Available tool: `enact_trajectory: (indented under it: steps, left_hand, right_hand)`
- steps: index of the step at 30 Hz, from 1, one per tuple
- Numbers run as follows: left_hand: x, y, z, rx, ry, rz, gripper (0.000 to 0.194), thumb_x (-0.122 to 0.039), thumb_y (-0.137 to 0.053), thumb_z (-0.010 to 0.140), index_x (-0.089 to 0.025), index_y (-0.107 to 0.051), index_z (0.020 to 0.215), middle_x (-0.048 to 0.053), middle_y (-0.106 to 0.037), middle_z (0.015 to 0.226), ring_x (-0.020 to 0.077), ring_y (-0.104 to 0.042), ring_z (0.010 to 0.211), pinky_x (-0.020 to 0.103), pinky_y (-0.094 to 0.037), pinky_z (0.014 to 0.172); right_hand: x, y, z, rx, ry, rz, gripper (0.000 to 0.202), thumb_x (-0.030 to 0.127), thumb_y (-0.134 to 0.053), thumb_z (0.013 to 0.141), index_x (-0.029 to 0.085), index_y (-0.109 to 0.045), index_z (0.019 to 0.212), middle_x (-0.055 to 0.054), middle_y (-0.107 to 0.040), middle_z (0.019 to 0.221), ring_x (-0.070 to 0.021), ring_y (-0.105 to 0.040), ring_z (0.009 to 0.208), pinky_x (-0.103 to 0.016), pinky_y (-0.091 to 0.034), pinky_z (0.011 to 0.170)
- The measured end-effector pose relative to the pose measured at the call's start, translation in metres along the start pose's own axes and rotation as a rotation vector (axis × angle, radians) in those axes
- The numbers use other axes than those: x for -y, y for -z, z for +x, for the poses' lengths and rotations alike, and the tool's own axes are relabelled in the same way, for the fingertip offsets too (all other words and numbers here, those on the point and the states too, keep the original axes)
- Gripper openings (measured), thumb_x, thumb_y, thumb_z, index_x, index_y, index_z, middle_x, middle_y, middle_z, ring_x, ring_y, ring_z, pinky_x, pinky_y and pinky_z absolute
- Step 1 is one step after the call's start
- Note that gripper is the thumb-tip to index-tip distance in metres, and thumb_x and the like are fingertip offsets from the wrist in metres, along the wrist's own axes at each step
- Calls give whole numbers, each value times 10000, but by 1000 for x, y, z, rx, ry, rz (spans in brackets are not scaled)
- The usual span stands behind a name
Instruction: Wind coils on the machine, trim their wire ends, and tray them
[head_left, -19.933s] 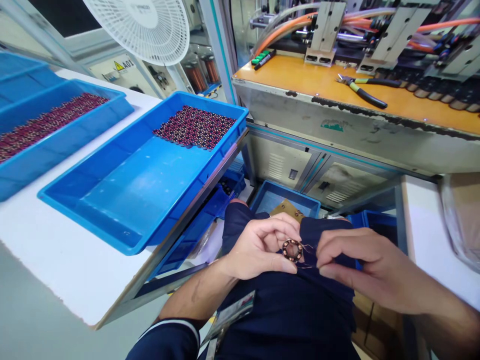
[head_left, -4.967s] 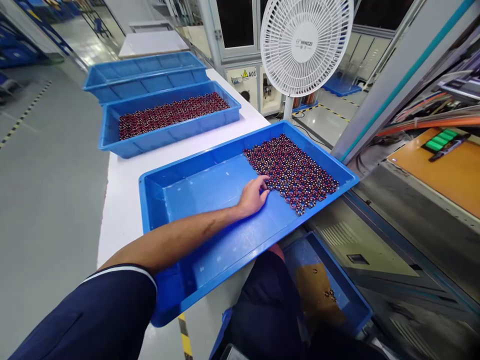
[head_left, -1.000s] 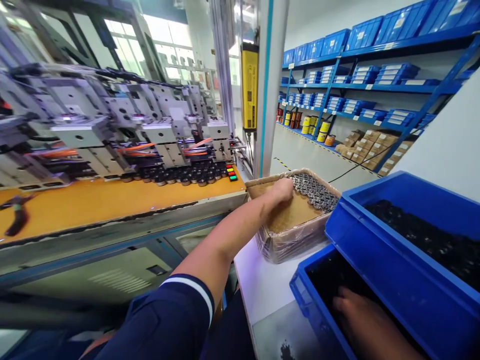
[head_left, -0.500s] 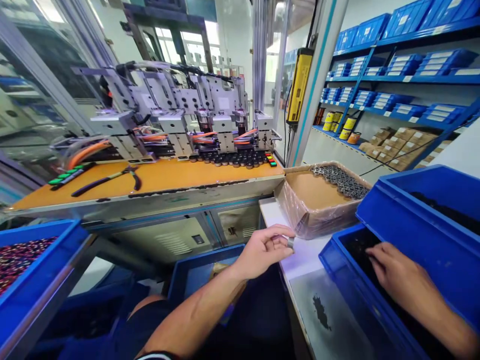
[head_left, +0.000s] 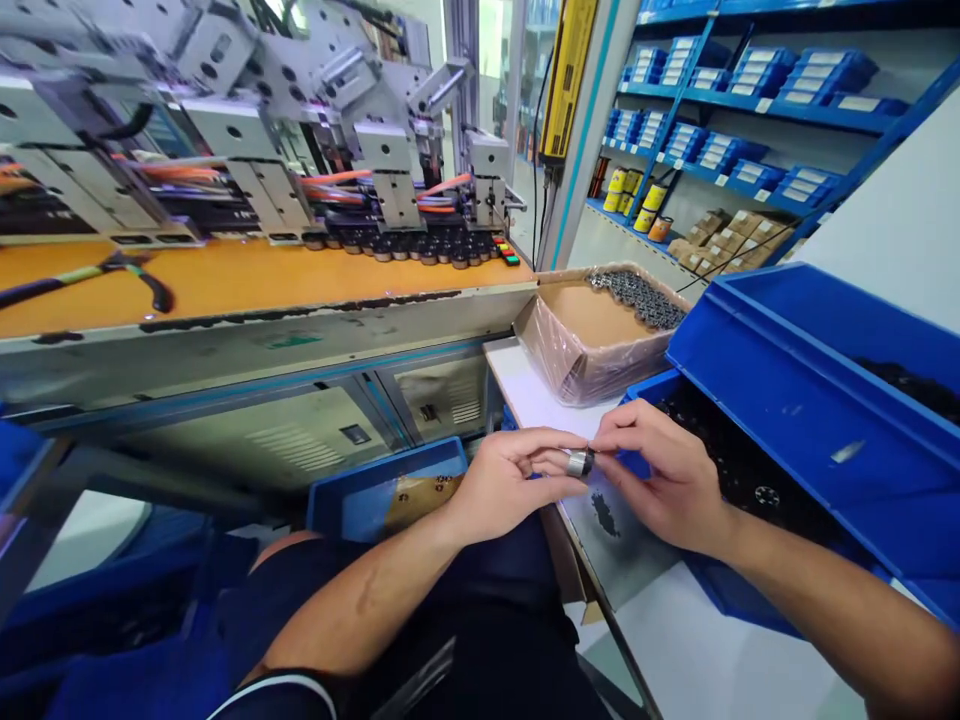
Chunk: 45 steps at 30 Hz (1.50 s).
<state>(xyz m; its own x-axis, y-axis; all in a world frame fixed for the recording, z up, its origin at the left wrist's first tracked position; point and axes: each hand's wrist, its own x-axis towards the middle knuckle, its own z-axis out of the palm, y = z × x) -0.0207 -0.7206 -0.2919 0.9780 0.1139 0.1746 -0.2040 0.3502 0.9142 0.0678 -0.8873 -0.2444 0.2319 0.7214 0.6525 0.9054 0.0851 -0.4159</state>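
My left hand is closed around a small silver metal cylinder, held between thumb and fingers. Against the cylinder's right end sits a small black part, and the fingertips of my right hand pinch it. Both hands meet above the edge of the side table. Behind my right hand, a blue bin holds many dark small parts. The exact shape of the black part is too small to make out.
A plastic-lined cardboard box holds rows of metal parts. Another blue bin rests higher at right. The machine stands behind an orange bench top with pliers and rows of black round parts. A blue tray sits below.
My right hand has come out of the blue bin and moved left to the cylinder in my left hand, a black part now at its fingertips. The view has shifted toward the right.
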Motion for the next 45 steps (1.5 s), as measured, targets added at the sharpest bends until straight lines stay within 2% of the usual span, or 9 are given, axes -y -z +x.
enact_trajectory:
  steps: [4,9,14,20,25,29,35,40,45]
  left_hand:
    - [5,0,-4,-34,30,-25,404,-155,-857,619,-126,-738,1004,54,-774,791,156,-734,717,247,-610,718]
    - [10,1,-4,-60,5,0,409,-174,-860,623,-127,-737,1011,60,-771,810,154,-724,720,257,-605,719]
    - [14,4,-4,-63,-45,-46,375,-107,-842,628,-154,-745,987,36,-774,809,133,-719,732,229,-591,723]
    - [12,5,-4,-50,-29,-117,378,-68,-844,608,-170,-753,961,24,-782,825,131,-733,749,219,-602,733]
    - [10,2,-2,-32,0,-128,387,-130,-873,593,-169,-752,958,30,-784,833,154,-741,766,254,-612,759]
    - [10,1,0,-35,9,-158,393,-110,-875,577,-161,-758,948,31,-783,833,134,-731,751,223,-601,744]
    - [8,1,2,-21,27,-164,394,-126,-878,579,-136,-751,952,53,-786,836,159,-742,760,262,-614,771]
    - [5,0,4,-37,36,-193,383,-72,-872,562,-149,-766,922,41,-790,826,146,-743,756,220,-609,739]
    - [5,0,5,-31,37,-220,391,-87,-878,560,-152,-765,928,41,-791,831,151,-746,749,223,-612,726]
  right_hand:
    - [-3,-4,1,19,9,-9,148,91,-568,906,174,-627,1014,-64,-603,911,-140,-596,812,-271,-519,677]
    - [-5,-6,-1,34,17,-26,169,82,-557,902,184,-617,1023,-71,-608,934,-151,-611,838,-285,-540,698]
    - [-8,-7,-6,101,32,-5,306,88,-576,881,176,-566,1175,-96,-601,1044,-172,-612,942,-294,-567,742]
    - [-10,-10,-6,51,176,-164,277,96,-622,885,155,-574,1151,-112,-603,1022,-182,-626,915,-315,-573,762]
    - [-8,-7,-9,58,151,-166,334,97,-631,888,173,-559,1206,-118,-607,1048,-196,-626,945,-329,-575,763]
    - [-9,-5,-12,46,159,-184,351,102,-655,878,155,-564,1213,-133,-603,1067,-201,-625,947,-337,-575,766]
    - [-13,-5,-11,48,164,-173,341,95,-636,890,153,-570,1220,-132,-608,1077,-192,-631,946,-325,-585,755]
    - [-13,-5,-10,31,154,-194,333,90,-614,899,173,-576,1219,-127,-607,1106,-188,-639,960,-327,-586,776]
    - [-11,-6,-9,17,168,-178,315,95,-638,885,116,-579,1193,-158,-612,1091,-205,-635,978,-330,-579,799]
